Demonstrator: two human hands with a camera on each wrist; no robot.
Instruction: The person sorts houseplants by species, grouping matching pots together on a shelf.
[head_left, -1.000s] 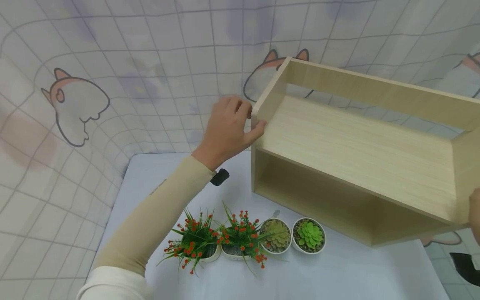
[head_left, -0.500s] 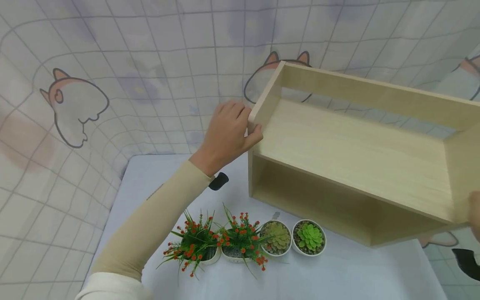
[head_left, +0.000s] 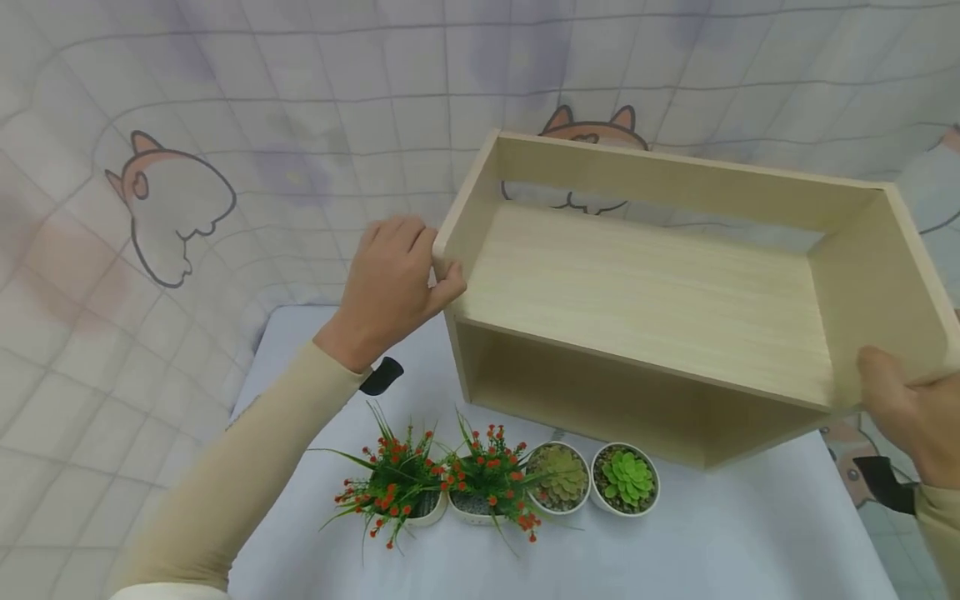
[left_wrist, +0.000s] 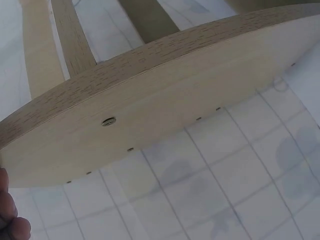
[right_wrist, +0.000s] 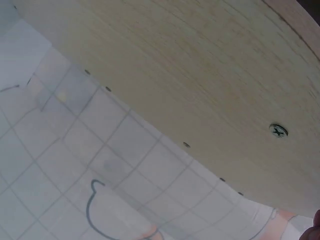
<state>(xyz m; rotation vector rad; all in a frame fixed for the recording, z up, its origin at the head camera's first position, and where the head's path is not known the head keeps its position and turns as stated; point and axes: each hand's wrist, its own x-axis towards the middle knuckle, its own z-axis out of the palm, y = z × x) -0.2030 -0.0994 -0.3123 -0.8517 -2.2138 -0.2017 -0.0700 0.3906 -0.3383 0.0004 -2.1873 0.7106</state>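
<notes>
A pale wooden two-level shelf (head_left: pixel 645 292) stands askew over the back of the table, its right side nearer to me. My left hand (head_left: pixel 390 287) grips the front edge of its left side panel, thumb inside and fingers outside. On the opposite panel my right hand (head_left: pixel 911 417) holds on, thumb on the inner face; its other fingers are mostly hidden. The left wrist view shows the outer side panel (left_wrist: pixel 150 107) with a screw and some fingertips (left_wrist: pixel 15 227) at the edge. Another screw (right_wrist: pixel 278 131) sits in the panel in the right wrist view.
Two pots of red-flowered grass (head_left: pixel 397 483) and two potted succulents (head_left: pixel 627 479) stand in a row just in front of the shelf. A white cloth covers the table (head_left: pixel 720 542). Behind hangs a grid-patterned curtain (head_left: pixel 360 125) with cartoon animals.
The shelf has shifted left and turned a little, so its right side panel now shows fully. Both hands moved left with it, and the right hand came further into view. The plants stayed put.
</notes>
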